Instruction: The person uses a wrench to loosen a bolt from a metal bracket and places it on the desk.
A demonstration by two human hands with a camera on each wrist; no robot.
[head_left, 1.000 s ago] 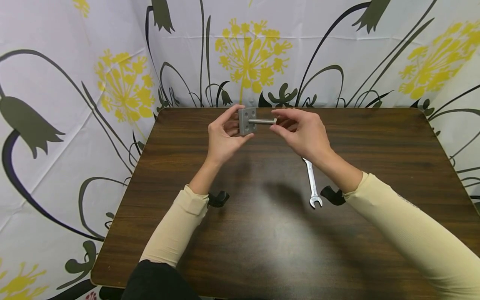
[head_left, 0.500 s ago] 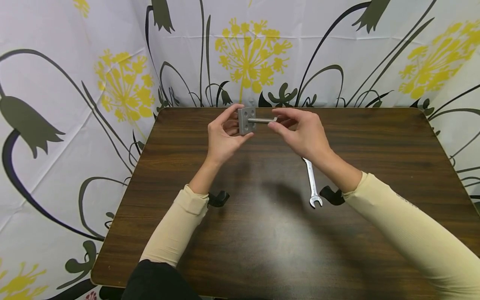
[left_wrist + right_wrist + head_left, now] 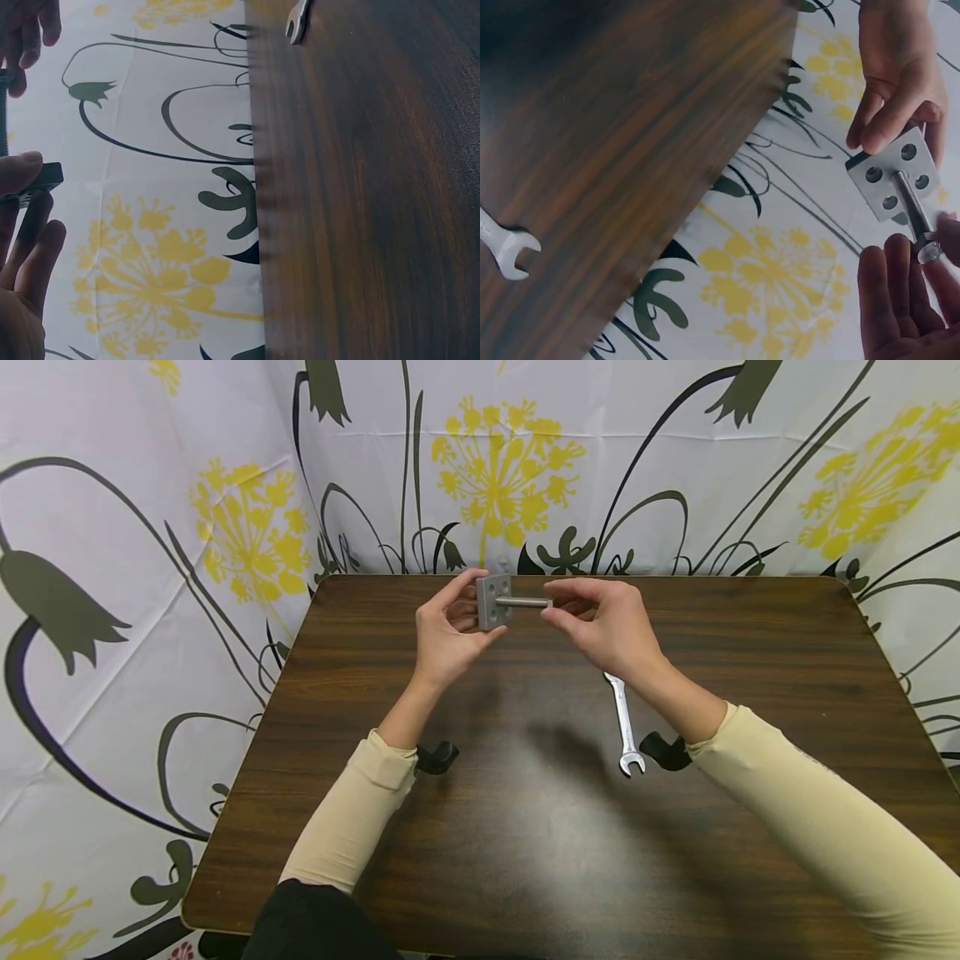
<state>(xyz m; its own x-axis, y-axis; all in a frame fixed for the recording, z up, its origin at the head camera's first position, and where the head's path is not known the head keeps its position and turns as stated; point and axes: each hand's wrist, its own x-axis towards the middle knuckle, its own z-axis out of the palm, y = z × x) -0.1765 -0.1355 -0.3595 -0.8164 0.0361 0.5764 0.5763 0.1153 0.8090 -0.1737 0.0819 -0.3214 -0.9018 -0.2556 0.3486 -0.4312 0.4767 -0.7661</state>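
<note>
My left hand (image 3: 442, 643) grips a grey square metal plate (image 3: 485, 603) by its edges, raised above the far part of the table. Several round holes show around the plate's middle in the right wrist view, where a long hex bolt (image 3: 911, 201) stands out of its face. The bolt's head (image 3: 930, 252) lies at the fingertips of my right hand (image 3: 609, 622), thumb and fingers bent around it. In the head view the bolt points sideways, toward the right hand. The left wrist view catches only the plate's dark edge (image 3: 49, 177) between thumb and fingers.
An open-ended wrench (image 3: 624, 722) lies on the brown wooden table (image 3: 525, 860), below the right forearm. Black wrist-worn mounts (image 3: 437, 758) stick out from both sleeves. A white curtain with a flower print (image 3: 375, 460) hangs right behind the table's far edge.
The right thumb slid up over the bolt head and then back down, while the fingers stayed at it. The left hand and plate have hardly moved; the wrench lies still.
</note>
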